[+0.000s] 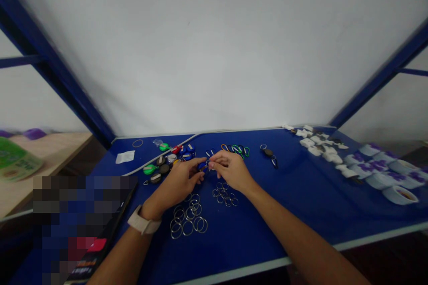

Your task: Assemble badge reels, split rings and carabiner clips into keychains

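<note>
My left hand (180,180) pinches a blue badge reel (202,166) above the middle of the table. Close against it, the fingers of my right hand (232,170) are closed on a small ring (207,163) at the reel's end; the fingertips partly hide it. Larger metal split rings (187,227) lie below my left hand, and smaller split rings (224,195) below my right. Several badge reels (163,168) in green, red, blue, black and white are grouped beyond my left hand. Coloured carabiners (236,149) lie behind my right hand.
A black reel (268,152) with a ring and carabiner lies to the right. White pieces (314,146) and white cups with purple contents (399,194) line the right side. A cable (143,168), white packet (125,156) and rubber band (137,143) are at left.
</note>
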